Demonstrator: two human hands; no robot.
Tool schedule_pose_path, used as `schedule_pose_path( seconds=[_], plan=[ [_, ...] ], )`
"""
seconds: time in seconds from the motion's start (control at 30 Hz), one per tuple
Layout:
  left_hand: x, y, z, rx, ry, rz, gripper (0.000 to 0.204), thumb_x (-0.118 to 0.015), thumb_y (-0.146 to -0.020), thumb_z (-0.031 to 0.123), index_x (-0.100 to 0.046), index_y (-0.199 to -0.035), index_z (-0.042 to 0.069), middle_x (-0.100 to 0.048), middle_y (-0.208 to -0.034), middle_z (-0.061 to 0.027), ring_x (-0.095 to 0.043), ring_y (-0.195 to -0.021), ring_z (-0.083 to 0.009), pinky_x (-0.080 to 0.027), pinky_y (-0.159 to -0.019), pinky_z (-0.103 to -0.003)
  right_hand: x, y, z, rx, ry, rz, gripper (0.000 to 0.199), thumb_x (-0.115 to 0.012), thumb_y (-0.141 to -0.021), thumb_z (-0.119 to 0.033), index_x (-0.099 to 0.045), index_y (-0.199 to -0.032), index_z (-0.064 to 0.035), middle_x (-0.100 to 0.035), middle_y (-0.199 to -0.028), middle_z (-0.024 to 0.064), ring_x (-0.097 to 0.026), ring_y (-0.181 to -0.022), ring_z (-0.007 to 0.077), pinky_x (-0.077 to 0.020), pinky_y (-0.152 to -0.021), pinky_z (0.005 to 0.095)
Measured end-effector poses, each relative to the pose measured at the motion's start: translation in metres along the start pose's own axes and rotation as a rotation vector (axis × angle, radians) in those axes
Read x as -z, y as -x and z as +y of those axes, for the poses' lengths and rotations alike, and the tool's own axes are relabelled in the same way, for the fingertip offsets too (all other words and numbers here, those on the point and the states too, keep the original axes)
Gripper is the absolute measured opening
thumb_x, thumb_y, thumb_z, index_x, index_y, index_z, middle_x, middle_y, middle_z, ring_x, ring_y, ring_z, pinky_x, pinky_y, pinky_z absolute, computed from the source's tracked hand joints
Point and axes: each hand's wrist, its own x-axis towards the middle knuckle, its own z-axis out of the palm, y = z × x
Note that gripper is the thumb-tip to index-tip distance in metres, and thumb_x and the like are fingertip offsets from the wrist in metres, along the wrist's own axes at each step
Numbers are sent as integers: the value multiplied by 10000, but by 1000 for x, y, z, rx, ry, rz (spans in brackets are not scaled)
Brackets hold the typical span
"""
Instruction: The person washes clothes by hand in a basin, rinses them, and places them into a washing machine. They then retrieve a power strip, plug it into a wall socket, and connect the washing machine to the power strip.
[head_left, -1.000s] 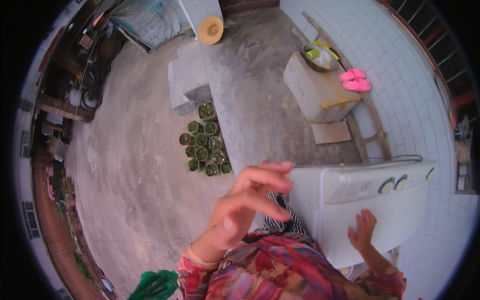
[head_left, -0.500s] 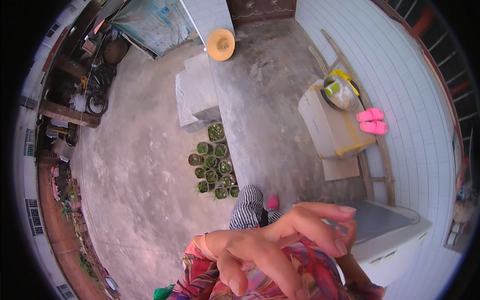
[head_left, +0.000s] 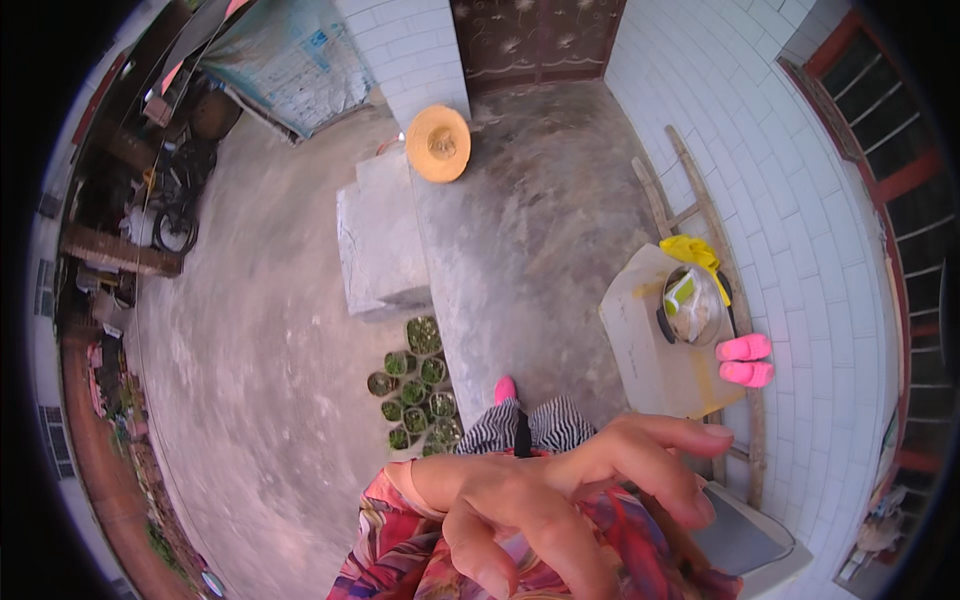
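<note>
White boxy appliance with a flat grey top (head_left: 748,535) stands to my right; my left hand (head_left: 570,492) hovers spread, seemingly idle. Touching it would call for reaching rightward. My hidden right hand I cannot tell.

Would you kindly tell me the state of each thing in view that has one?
Left hand: raised, fingers spread, nothing visibly held
Gate: appears shut
Straw hat: unworn
Potted plants: green, clustered
Cardboard box: taped
Pot: resting on box
Slippers: paired side by side
Washing machine: partly hidden, lid state unclear
</note>
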Motion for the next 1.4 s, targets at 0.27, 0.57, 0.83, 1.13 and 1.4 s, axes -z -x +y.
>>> schedule_pose_path(
  seconds=[0.27, 0.57, 0.83, 1.13, 1.4],
  plan=[
    [224, -112, -104, 115, -12, -161, 388, -396, -938, 404, -634, -985, 101, -455, -1134, -255, -347, -1207, -433, -246, -997, -596, -38, -228, 57, -76, 40, 106, 78, -572, -857, -50, -547, -914, -3, -556, -839, 119, -543, -734, 231, -451, -682, 323],
    [491, -204, -187, 773, -606, 497, 146, -694, -771, 9, -555, -793, 47, -598, -797, -102, -586, -796, -207, -457, -703, -313, -67, -613, 46, 52, -90, 126, 115, -615, -825, -25, -580, -935, -14, -571, -827, 98, -582, -718, 195, -477, -635, 296],
    [729, -258, -169, 789, -1041, 863, 103, -632, -857, 107, -585, -829, 20, -637, -842, -116, -590, -824, -185, -462, -743, -298, -165, -932, -25, 275, -9, -151, 84, -710, -759, -82, -637, -776, -45, -609, -829, 102, -589, -640, 234, -479, -591, 282],
    [983, -447, -260, 846, -1017, 655, 413, -399, -982, 243, -424, -1332, 26, -470, -1317, -117, -455, -1195, -201, -385, -992, -362, -250, -1203, -80, -31, -164, -327, 131, -684, -803, -126, -636, -900, -51, -614, -876, 96, -633, -687, 191, -495, -576, 293],
    [1182, -611, -410, 753, -963, 425, 465, -485, -949, 178, -360, -1379, 52, -431, -1310, -116, -421, -1201, -200, -381, -975, -312, -318, -1471, -100, 368, -119, -256, 214, -650, -798, -121, -603, -995, -52, -606, -1002, 137, -608, -887, 292, -497, -718, 359]
  ],
)
